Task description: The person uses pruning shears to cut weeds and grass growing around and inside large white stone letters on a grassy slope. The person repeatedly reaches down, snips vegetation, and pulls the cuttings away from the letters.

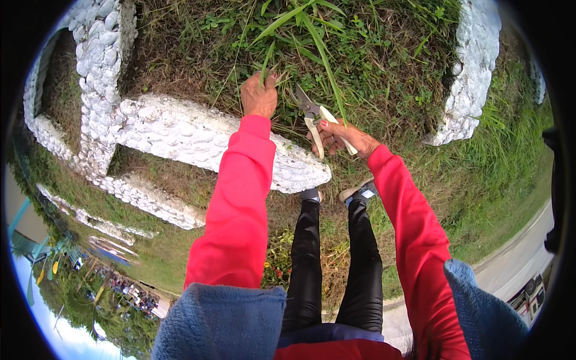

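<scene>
My right hand (344,137) holds a pair of pruning shears (310,108) with cream-white handles. The handles are spread, and the dark metal blades point up and left toward my other hand. To the left, my left hand (260,96) is closed at the base of some grass blades (267,60), its fingertips partly hidden in the growth. Long green leaves (321,45) arch down from the top, one reaching my right hand. Below both hands runs a low white-painted stone border (180,130).
Dry and green grass (193,54) covers the ground ahead. Another white stone edging (472,85) stands at right. My shoes (357,191) are just beyond the border's tip. A paved road (517,270) with a vehicle (533,294) lies at lower right.
</scene>
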`<state>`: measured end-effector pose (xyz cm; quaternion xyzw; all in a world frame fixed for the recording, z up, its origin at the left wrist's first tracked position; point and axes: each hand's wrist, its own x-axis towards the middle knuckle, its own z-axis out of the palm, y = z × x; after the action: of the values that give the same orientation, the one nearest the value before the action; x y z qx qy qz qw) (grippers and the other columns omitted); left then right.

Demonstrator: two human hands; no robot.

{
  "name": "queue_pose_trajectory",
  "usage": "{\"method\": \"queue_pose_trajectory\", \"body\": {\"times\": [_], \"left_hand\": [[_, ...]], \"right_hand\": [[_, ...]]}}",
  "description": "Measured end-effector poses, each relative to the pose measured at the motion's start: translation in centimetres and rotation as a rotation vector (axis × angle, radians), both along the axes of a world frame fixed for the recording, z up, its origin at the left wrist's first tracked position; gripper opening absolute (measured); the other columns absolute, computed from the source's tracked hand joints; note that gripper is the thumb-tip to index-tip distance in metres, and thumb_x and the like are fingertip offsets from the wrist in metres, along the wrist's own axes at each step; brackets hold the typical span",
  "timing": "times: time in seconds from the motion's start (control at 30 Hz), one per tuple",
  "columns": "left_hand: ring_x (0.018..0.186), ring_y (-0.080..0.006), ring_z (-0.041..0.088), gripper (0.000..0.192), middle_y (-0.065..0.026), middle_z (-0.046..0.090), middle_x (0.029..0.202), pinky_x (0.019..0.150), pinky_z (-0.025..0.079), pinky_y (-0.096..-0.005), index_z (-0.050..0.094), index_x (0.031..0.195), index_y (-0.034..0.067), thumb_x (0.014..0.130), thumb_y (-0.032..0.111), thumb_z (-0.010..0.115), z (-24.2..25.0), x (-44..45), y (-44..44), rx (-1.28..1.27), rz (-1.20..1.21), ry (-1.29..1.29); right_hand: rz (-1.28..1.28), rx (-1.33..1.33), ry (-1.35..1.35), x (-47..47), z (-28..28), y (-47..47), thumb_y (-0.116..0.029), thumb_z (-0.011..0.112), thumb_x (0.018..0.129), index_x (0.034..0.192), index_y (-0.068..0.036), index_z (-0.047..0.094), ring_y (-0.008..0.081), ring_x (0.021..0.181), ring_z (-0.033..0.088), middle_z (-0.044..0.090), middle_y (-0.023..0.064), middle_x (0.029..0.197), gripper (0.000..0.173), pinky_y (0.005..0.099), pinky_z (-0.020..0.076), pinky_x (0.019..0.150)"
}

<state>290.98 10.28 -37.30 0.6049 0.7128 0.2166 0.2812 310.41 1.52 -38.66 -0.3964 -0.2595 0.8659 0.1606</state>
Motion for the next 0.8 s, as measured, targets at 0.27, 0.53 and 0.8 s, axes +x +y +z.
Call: {"method": "queue_pose_trajectory", "body": {"times": [0.27, 0.53, 0.8], "left_hand": [[0.073, -0.0391, 0.057, 0.022, -0.0213, 0.060, 0.079, 0.065, 0.043, -0.0420, 0.060, 0.091, -0.001, 0.082, 0.018, 0.052, -0.3, -1.6, 0.5, -0.051, -0.048, 0.047], [0.063, -0.0210, 0.058, 0.036, -0.0137, 0.063, 0.081, 0.056, 0.044, -0.0286, 0.061, 0.096, 0.000, 0.085, 0.034, 0.053, 0.1, -2.2, -2.4, -0.181, -0.127, 0.003], [0.048, -0.0142, 0.051, 0.060, -0.0099, 0.059, 0.075, 0.039, 0.033, -0.0217, 0.039, 0.121, 0.011, 0.080, 0.053, 0.053, 2.6, 3.0, 6.1, -0.621, 0.363, -0.989]], "right_hand": [[-0.024, 0.135, 0.016, -4.3, -2.1, 6.6, -0.053, 0.044, 0.085, 0.094, -0.001, 0.056, 0.0111, 0.062, 0.058, 0.061, 0.0078, 0.075, 0.055, 0.0215, 0.0424, 0.050], [-0.205, 0.108, -0.013, -1.0, 0.0, 1.9, -0.040, 0.053, 0.085, 0.079, -0.004, 0.056, 0.0082, 0.049, 0.052, 0.055, 0.0026, 0.059, 0.037, 0.0213, 0.0382, 0.044], [-0.066, 0.046, -0.126, 5.2, 1.4, -1.0, -0.048, 0.043, 0.087, 0.099, -0.002, 0.053, 0.0124, 0.073, 0.059, 0.063, 0.0080, 0.083, 0.048, 0.0231, 0.0438, 0.060]]}}
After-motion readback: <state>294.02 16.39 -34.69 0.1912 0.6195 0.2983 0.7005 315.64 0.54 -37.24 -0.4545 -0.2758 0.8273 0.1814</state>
